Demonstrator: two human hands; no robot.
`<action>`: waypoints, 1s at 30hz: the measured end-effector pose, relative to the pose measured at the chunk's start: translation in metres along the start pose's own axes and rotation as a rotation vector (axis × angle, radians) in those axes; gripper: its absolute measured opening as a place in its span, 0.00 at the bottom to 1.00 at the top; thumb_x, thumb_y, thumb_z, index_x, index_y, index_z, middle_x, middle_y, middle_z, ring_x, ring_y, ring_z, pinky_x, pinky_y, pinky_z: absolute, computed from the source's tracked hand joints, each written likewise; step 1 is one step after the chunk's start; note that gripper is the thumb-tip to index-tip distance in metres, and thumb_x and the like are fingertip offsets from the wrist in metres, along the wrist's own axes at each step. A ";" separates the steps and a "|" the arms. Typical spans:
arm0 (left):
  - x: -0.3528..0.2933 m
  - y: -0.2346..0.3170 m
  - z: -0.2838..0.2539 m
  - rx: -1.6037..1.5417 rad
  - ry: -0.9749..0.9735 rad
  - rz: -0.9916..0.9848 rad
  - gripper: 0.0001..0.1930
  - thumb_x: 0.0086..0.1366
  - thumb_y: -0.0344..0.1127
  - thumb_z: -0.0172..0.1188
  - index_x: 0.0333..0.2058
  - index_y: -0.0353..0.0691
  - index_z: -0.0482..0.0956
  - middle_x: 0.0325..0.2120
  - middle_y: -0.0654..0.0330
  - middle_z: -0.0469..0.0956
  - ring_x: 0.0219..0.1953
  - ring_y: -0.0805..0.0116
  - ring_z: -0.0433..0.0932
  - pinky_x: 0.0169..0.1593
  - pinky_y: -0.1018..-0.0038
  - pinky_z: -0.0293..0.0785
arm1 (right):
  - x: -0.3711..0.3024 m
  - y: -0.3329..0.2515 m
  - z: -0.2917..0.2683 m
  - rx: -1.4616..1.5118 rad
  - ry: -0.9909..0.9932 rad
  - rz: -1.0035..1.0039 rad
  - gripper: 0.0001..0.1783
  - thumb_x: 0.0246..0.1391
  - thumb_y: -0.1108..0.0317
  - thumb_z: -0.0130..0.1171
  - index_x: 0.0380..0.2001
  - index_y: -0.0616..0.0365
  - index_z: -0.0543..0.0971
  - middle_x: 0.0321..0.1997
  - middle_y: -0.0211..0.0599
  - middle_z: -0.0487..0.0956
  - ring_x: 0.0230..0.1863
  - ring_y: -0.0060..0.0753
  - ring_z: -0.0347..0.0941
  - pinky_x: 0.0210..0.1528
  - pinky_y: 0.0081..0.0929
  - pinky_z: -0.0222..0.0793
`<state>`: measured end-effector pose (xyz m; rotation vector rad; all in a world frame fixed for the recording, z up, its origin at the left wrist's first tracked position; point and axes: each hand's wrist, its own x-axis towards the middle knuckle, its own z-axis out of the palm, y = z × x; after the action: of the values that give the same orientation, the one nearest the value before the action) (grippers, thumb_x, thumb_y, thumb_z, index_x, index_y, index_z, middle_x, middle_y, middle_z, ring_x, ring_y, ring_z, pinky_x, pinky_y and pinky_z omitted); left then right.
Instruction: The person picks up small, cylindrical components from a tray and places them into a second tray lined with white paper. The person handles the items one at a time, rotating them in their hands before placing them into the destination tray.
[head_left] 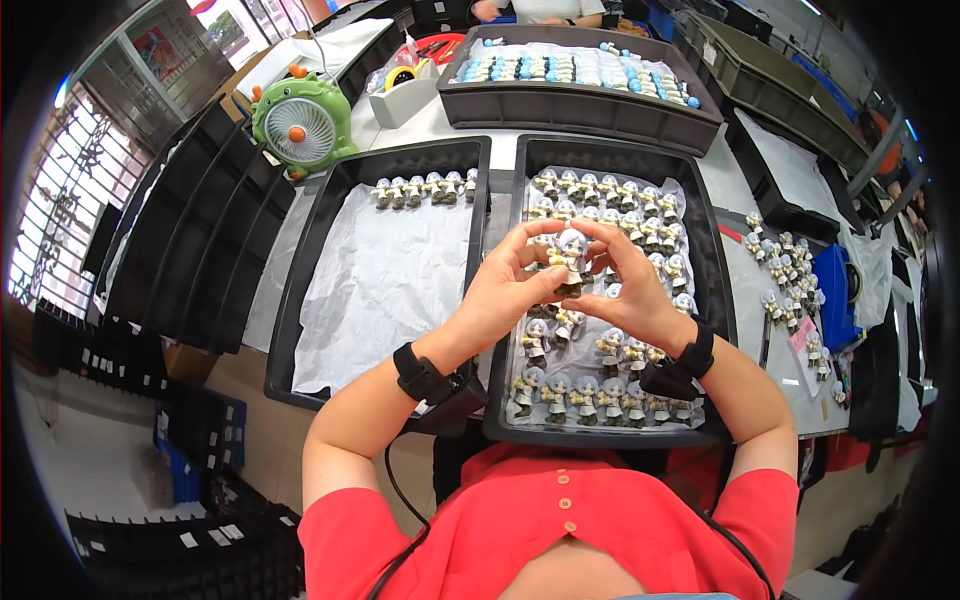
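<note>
Between my two hands I hold up a small figurine [571,250] with pale hair and a white and dark body. My left hand [515,275] pinches it from the left, thumb across its lower front. On its other side the fingers of my right hand [630,280] are closed on it. Both hands are above the right black tray [707,300], where many similar figurines stand in rows on white paper. In the left black tray [300,290], one row of figurines [425,188] stands at the far end of its paper lining.
A green fan [300,125] stands at the back left, beside a white holder [402,100] with tape. Behind the trays is a grey crate [590,105] of blue-topped pieces. Loose figurines [785,265] and a blue box [832,290] lie right. A person [545,10] is across the table.
</note>
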<state>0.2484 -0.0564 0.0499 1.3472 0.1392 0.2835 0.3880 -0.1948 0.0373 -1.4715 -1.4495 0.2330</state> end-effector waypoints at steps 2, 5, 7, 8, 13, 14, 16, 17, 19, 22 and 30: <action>-0.001 -0.001 -0.002 -0.011 0.005 0.016 0.27 0.62 0.30 0.58 0.58 0.38 0.59 0.40 0.57 0.72 0.41 0.71 0.76 0.43 0.75 0.76 | 0.000 0.003 0.001 0.025 -0.016 0.039 0.43 0.35 0.69 0.73 0.58 0.53 0.64 0.57 0.36 0.69 0.43 0.29 0.72 0.41 0.25 0.71; -0.001 -0.002 -0.004 0.019 0.005 0.030 0.27 0.62 0.30 0.58 0.58 0.39 0.59 0.42 0.57 0.73 0.42 0.72 0.75 0.45 0.76 0.74 | 0.000 0.006 0.002 0.079 -0.042 0.096 0.44 0.37 0.70 0.72 0.60 0.52 0.63 0.58 0.35 0.69 0.46 0.29 0.72 0.43 0.25 0.71; -0.001 -0.003 -0.005 0.042 0.006 0.033 0.27 0.62 0.30 0.58 0.58 0.39 0.59 0.42 0.57 0.73 0.42 0.73 0.75 0.45 0.76 0.73 | -0.001 0.008 0.004 0.130 -0.046 0.122 0.45 0.37 0.70 0.71 0.60 0.52 0.62 0.57 0.35 0.69 0.46 0.28 0.72 0.44 0.25 0.71; -0.002 -0.002 -0.005 0.049 0.010 0.033 0.27 0.62 0.30 0.58 0.58 0.39 0.59 0.42 0.58 0.73 0.42 0.73 0.75 0.45 0.76 0.73 | -0.001 0.008 0.004 0.137 -0.051 0.121 0.44 0.37 0.70 0.71 0.60 0.52 0.62 0.57 0.34 0.69 0.46 0.28 0.72 0.44 0.25 0.71; -0.001 -0.002 -0.006 0.096 0.030 0.011 0.26 0.62 0.31 0.58 0.58 0.39 0.60 0.40 0.59 0.74 0.41 0.75 0.74 0.44 0.78 0.73 | -0.001 0.004 0.003 0.107 -0.060 0.104 0.44 0.38 0.70 0.71 0.60 0.53 0.63 0.57 0.34 0.70 0.46 0.29 0.72 0.45 0.26 0.70; -0.001 -0.003 -0.007 0.084 0.029 0.005 0.26 0.63 0.32 0.58 0.57 0.39 0.60 0.40 0.60 0.74 0.40 0.76 0.74 0.43 0.78 0.73 | 0.000 0.003 0.003 0.098 -0.057 0.097 0.44 0.38 0.70 0.71 0.60 0.53 0.63 0.57 0.35 0.70 0.46 0.29 0.72 0.45 0.26 0.70; -0.001 -0.003 -0.006 0.057 0.044 -0.003 0.24 0.63 0.32 0.57 0.57 0.39 0.61 0.38 0.61 0.74 0.38 0.77 0.74 0.42 0.79 0.73 | 0.001 0.003 0.003 0.082 -0.052 0.082 0.44 0.37 0.70 0.71 0.60 0.53 0.63 0.57 0.35 0.70 0.46 0.30 0.72 0.44 0.26 0.70; -0.001 -0.002 -0.004 0.042 0.058 -0.005 0.23 0.64 0.33 0.56 0.56 0.39 0.61 0.36 0.61 0.74 0.36 0.78 0.74 0.40 0.80 0.73 | 0.000 0.003 0.002 0.075 -0.052 0.083 0.44 0.38 0.69 0.71 0.60 0.53 0.63 0.57 0.35 0.70 0.46 0.30 0.72 0.44 0.26 0.70; 0.000 0.000 -0.001 0.014 0.079 -0.032 0.22 0.65 0.34 0.55 0.56 0.39 0.62 0.35 0.62 0.74 0.35 0.78 0.74 0.39 0.81 0.73 | 0.000 0.005 0.002 0.062 -0.051 0.084 0.44 0.38 0.69 0.71 0.60 0.53 0.63 0.56 0.36 0.71 0.46 0.30 0.72 0.44 0.26 0.70; 0.000 0.001 -0.003 -0.011 0.096 -0.085 0.21 0.66 0.37 0.54 0.56 0.41 0.62 0.36 0.62 0.75 0.36 0.78 0.75 0.40 0.80 0.74 | -0.001 0.006 0.001 0.044 -0.060 0.073 0.44 0.38 0.68 0.71 0.61 0.54 0.63 0.57 0.36 0.70 0.47 0.31 0.72 0.44 0.26 0.70; -0.001 -0.001 -0.005 -0.049 0.087 -0.089 0.19 0.67 0.39 0.52 0.54 0.42 0.63 0.37 0.60 0.75 0.38 0.75 0.76 0.42 0.77 0.76 | 0.000 0.002 0.000 0.033 -0.037 0.075 0.44 0.37 0.67 0.71 0.60 0.54 0.63 0.61 0.35 0.68 0.48 0.31 0.71 0.45 0.26 0.69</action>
<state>0.2466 -0.0524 0.0474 1.2767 0.2630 0.2690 0.3889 -0.1946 0.0356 -1.5034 -1.4152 0.3305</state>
